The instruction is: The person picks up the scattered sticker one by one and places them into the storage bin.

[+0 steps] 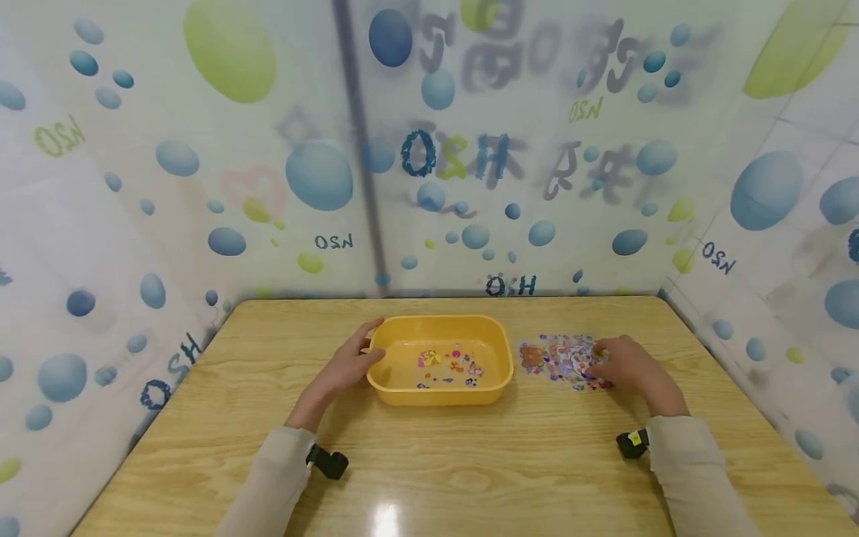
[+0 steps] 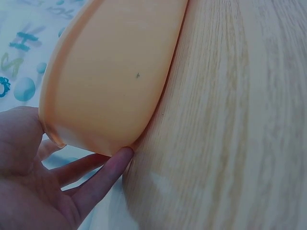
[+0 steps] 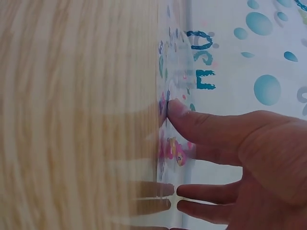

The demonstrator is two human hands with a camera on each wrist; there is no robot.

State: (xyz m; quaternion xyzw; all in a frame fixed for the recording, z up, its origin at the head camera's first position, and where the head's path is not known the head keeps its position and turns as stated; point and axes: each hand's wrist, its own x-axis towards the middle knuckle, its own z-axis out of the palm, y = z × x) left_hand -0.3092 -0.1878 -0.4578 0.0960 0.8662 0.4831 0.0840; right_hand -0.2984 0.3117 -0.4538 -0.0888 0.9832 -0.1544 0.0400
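A yellow plastic basin stands on the table, with small colourful stickers showing on its floor. My left hand grips its left end, thumb over the rim and fingers against the outer wall. In the left wrist view, the fingertips lie along the basin's outside. Right of the basin lies a clear sticker sheet with cartoon prints. My right hand pinches the sheet's right end. In the right wrist view, the thumb presses on the sheet while the index fingertip is partly hidden behind it.
The wood-grain table has a glossy top. Printed white curtains with blue and green bubbles hang close behind it and along both sides. A small black camera sits at the left wrist, another at the right.
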